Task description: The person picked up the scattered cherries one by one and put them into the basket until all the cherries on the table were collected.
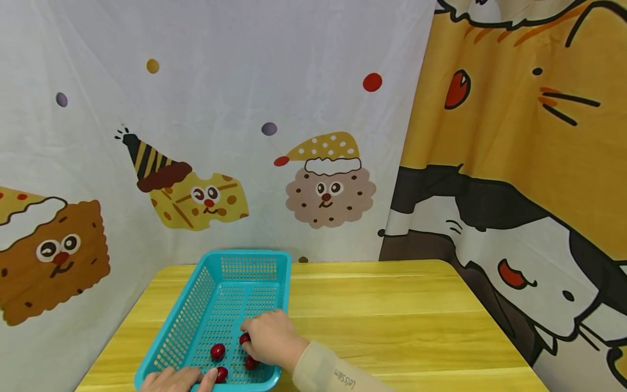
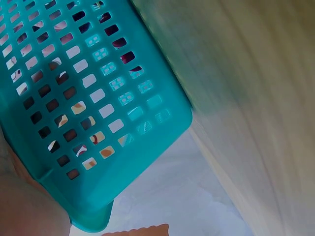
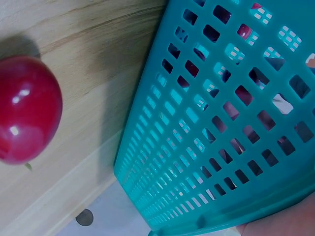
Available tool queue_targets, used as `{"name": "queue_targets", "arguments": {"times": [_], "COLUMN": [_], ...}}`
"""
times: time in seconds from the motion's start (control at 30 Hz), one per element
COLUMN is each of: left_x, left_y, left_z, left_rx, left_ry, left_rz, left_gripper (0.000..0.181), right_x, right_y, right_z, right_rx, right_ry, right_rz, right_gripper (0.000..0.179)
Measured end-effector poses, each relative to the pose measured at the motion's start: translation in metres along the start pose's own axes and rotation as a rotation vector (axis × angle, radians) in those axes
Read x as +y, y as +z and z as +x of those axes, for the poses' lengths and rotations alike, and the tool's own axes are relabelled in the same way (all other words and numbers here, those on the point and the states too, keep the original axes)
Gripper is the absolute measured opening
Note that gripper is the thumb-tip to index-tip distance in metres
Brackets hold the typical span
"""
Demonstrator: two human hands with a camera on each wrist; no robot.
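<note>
Turquoise plastic makes up the basket [image 1: 235, 299] on the wooden table [image 1: 387, 316]; its long axis runs away from the person, far end slightly rightward. In its near half lie 4 round red fruits [image 1: 217, 351]. The right hand [image 1: 274, 336], fingers bent, pinches 1 of them; the left hand [image 1: 177, 379] curls over the near-left rim. Outside, near the basket's side, sits 1 stray fruit [image 3: 28, 109], stem downward in the right wrist view.

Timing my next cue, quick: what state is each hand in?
Left hand: at near end of basket; open or closed can't be told.
Right hand: closed, apparently pinching a red fruit.
</note>
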State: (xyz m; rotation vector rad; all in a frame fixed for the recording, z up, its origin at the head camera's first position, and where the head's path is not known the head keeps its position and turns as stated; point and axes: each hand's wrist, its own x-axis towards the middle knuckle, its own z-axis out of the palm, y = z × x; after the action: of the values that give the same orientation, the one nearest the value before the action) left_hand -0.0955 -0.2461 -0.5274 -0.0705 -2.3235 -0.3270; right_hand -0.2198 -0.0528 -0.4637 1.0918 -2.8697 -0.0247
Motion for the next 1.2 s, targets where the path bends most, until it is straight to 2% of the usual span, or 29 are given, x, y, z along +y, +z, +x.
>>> {"name": "queue_targets", "arguments": {"times": [0.53, 0.67, 0.8, 1.03, 1.1, 1.2], "left_x": [0.005, 0.005, 0.003, -0.002, -0.003, -0.004], "left_y": [-0.004, -0.004, -0.002, 0.001, 0.002, 0.002], "left_z": [0.003, 0.002, 0.002, 0.001, 0.001, 0.001], "left_rx": [-0.011, -0.014, -0.003, 0.020, 0.016, 0.001], "left_ry": [-0.021, -0.019, -0.006, 0.041, 0.047, 0.048], "left_rz": [0.007, 0.008, -0.008, -0.016, -0.016, -0.025], "left_gripper": [0.055, 0.055, 0.056, 0.057, 0.057, 0.058], "right_x": [0.000, 0.001, 0.006, 0.024, 0.032, 0.045], "right_y": [0.001, 0.000, -0.001, -0.001, -0.001, -0.003], "right_z": [0.000, -0.002, -0.006, -0.017, -0.022, -0.032], "right_rx": [0.009, 0.039, 0.109, 0.281, 0.342, 0.408], "right_ry": [-0.003, -0.023, -0.067, -0.206, -0.213, -0.169], "right_rz": [0.001, 0.017, 0.095, 0.341, 0.375, 0.414], "right_gripper": [0.034, 0.032, 0.029, 0.022, 0.019, 0.016]}}
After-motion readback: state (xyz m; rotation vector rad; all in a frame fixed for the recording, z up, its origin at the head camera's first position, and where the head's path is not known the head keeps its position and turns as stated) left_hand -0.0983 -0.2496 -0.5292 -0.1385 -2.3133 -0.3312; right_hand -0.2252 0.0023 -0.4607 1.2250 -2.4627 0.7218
